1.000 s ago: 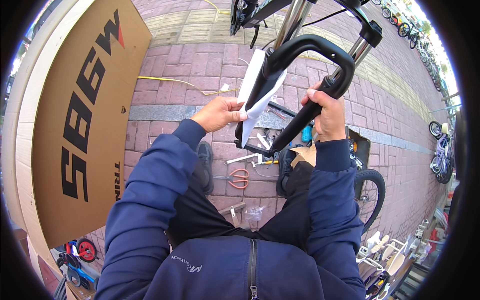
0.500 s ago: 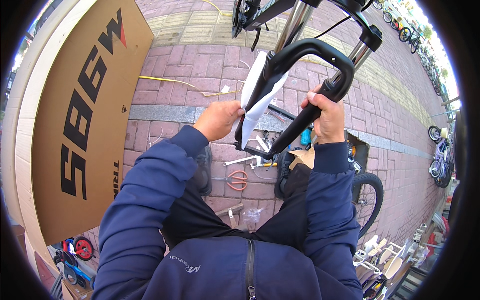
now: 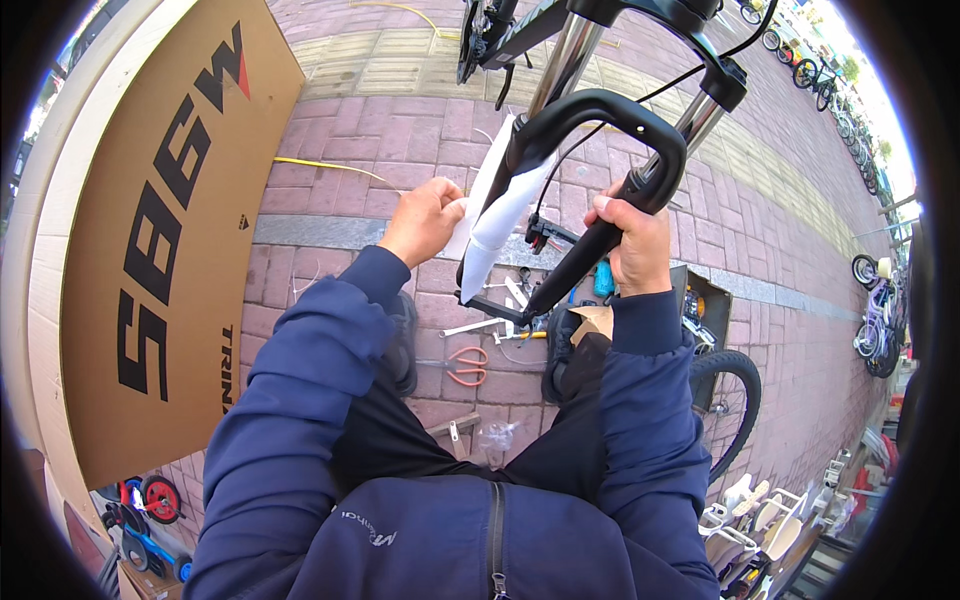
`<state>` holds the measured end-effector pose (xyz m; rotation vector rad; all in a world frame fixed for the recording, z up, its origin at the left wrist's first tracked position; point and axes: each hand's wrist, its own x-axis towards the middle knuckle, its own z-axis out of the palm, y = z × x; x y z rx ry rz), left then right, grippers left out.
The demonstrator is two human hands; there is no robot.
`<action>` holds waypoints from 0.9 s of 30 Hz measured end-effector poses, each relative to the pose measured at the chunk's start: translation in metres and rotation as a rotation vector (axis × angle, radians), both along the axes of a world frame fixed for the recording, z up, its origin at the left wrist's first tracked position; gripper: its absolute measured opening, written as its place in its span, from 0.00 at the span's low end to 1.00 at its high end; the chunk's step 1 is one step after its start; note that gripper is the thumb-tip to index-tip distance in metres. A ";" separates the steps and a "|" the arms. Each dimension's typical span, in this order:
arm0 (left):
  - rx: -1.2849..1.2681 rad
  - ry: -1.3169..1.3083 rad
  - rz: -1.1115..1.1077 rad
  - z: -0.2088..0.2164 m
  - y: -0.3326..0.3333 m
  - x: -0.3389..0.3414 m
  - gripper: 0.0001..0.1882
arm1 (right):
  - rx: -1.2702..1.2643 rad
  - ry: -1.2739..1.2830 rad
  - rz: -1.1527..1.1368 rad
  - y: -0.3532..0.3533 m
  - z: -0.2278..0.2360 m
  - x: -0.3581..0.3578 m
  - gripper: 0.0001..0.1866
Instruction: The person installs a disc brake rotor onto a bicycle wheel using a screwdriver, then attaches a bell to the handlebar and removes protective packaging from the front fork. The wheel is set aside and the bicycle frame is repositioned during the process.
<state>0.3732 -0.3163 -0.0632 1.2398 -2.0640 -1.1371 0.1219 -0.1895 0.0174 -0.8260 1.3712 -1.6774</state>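
A black bicycle suspension fork (image 3: 588, 262) stands tilted in front of me, joined to a bike frame (image 3: 530, 30) at the top. My right hand (image 3: 638, 240) is wrapped round its right leg, just below the arch. White foam wrapping (image 3: 503, 220) covers much of the left leg. My left hand (image 3: 425, 218) pinches the wrapping's left edge, which is pulled out from the leg. The lower ends of the legs are bridged by a black bar (image 3: 490, 309). A black brake part (image 3: 548, 234) on a cable hangs behind, between the legs.
Left stands a big brown cardboard box (image 3: 180, 250). Red-handled scissors (image 3: 467, 366) lie on the brick paving between my shoes, near scattered tools and a clear plastic bag (image 3: 497, 436). A toolbox (image 3: 708, 300) and a bicycle wheel (image 3: 745, 400) are right. A yellow strap (image 3: 320, 163) crosses the paving.
My left hand has drawn the wrapping's edge outward to the left, away from the leg. The fork has shifted slightly left, and the hanging brake part now shows between its legs.
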 end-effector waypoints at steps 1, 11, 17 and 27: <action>-0.019 -0.087 0.045 0.005 0.000 0.004 0.11 | -0.007 -0.003 -0.003 0.000 0.000 0.000 0.06; 0.622 0.376 0.147 0.032 0.040 0.007 0.12 | -0.019 0.014 -0.009 -0.001 -0.002 0.005 0.06; 0.746 0.460 0.250 0.028 0.042 0.005 0.09 | 0.020 0.023 0.019 -0.004 -0.005 0.010 0.06; 0.294 0.345 0.489 0.019 0.059 -0.014 0.09 | -0.007 0.036 0.013 -0.005 -0.007 0.021 0.06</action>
